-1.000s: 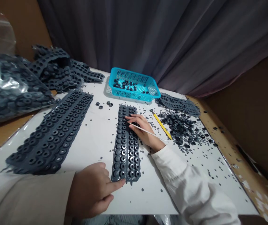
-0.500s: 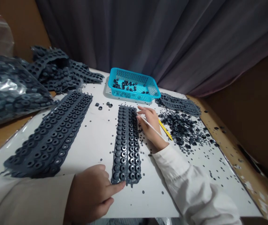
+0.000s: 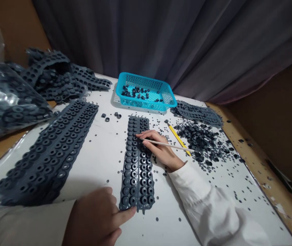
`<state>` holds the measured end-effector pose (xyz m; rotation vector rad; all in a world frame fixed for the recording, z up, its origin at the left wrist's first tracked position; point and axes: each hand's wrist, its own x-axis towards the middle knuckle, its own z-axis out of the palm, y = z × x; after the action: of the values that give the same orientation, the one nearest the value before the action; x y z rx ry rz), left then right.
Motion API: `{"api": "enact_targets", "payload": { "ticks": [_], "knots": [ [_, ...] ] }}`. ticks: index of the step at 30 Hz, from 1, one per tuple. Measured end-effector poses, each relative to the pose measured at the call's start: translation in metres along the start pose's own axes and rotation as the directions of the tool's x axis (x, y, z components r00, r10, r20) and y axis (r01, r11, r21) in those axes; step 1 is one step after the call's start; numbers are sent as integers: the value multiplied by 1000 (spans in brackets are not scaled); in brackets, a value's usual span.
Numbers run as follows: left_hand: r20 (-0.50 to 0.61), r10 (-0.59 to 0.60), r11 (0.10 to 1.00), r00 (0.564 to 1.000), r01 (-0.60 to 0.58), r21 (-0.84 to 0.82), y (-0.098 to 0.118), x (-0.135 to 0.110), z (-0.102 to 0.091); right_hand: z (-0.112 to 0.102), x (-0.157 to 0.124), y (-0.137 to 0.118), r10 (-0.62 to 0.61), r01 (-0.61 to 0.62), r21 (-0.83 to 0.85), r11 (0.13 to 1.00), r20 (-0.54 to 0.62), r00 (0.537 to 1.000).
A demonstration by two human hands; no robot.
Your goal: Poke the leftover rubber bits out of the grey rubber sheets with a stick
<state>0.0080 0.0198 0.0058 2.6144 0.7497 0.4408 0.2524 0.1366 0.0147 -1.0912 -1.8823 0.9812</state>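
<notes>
A narrow dark grey rubber sheet (image 3: 138,160) with rows of round ring-like pieces lies in the middle of the white table. My left hand (image 3: 100,215) is at its near end, index finger stretched out and pressing on the edge, thumb apart and the other fingers partly curled. Over the sheet's upper half, my right hand (image 3: 158,147) pinches a thin white stick (image 3: 173,146). The stick's tip is at the rows of rings; fingers cover part of them. To the right of that hand lies a yellow-handled tool (image 3: 178,139).
A wider ringed sheet (image 3: 51,153) lies left, beside a clear bag (image 3: 13,102) of rings. A turquoise basket (image 3: 146,102) with small dark pieces stands at the back. Loose dark bits (image 3: 199,140) are heaped at right, in front of another sheet (image 3: 198,113). More strips (image 3: 59,75) are piled back left.
My right hand with the stick has moved left and nearer, from the sheet's right edge onto its rows. My left finger stays on the near edge. The view has shifted slightly.
</notes>
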Motion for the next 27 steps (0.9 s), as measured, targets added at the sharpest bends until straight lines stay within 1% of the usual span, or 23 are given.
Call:
{"api": "enact_targets", "payload": {
  "ticks": [2, 3, 4, 5, 7, 8, 9, 10, 11, 12, 14, 16, 20, 23, 27],
  "knots": [
    [-130, -28, 995, 991, 15, -99, 0, -1, -1, 0, -1, 1, 16, -16, 46, 999, -12, 1000],
    [-184, -66, 989, 981, 40, -143, -1, 1, -5, 1, -1, 1, 29, -28, 67, 997, -22, 999],
    [-209, -120, 980, 970, 82, -181, -3, 5, -11, 1, -1, 1, 43, -40, 81, 996, -34, 999],
    [-212, -185, 969, 960, 142, -203, -7, 12, -20, 1, -1, 1, 55, -50, 90, 995, -47, 997],
    [-134, -277, 943, 951, 243, -228, -21, 34, -41, 1, -1, 0, 69, -59, 103, 993, -93, 993],
    [-128, -328, 929, 936, 296, -223, -30, 48, -51, 2, 0, 0, 67, -53, 109, 993, -123, 990],
    [-145, -368, 919, 919, 336, -204, -40, 64, -59, 2, 0, 0, 60, -42, 114, 993, -151, 987],
    [-138, -380, 919, 915, 356, -168, -51, 79, -65, 3, 1, 0, 49, -28, 119, 993, -174, 983],
    [-169, -395, 918, 903, 380, -118, -62, 93, -68, 3, 1, 0, 40, -17, 120, 993, -187, 981],
    [-198, -383, 924, 902, 375, -81, -72, 106, -68, 3, 1, 1, 34, -12, 119, 993, -190, 981],
    [-135, -353, 935, 926, 342, -98, -88, 122, -62, 4, 2, 2, 36, -15, 110, 994, -187, 982],
    [-91, -329, 938, 940, 314, -147, -97, 129, -53, 4, 2, 3, 45, -29, 90, 996, -189, 981],
    [-112, -325, 928, 939, 295, -227, -102, 124, -42, 4, 2, 4, 57, -46, 71, 996, -164, 985],
    [-125, -330, 921, 935, 291, -258, -102, 120, -41, 4, 2, 4, 51, -41, 89, 995, -121, 991],
    [-142, -337, 923, 931, 297, -244, -103, 120, -41, 3, 2, 4, 70, -63, 79, 995, -93, 993]
  ]
}}
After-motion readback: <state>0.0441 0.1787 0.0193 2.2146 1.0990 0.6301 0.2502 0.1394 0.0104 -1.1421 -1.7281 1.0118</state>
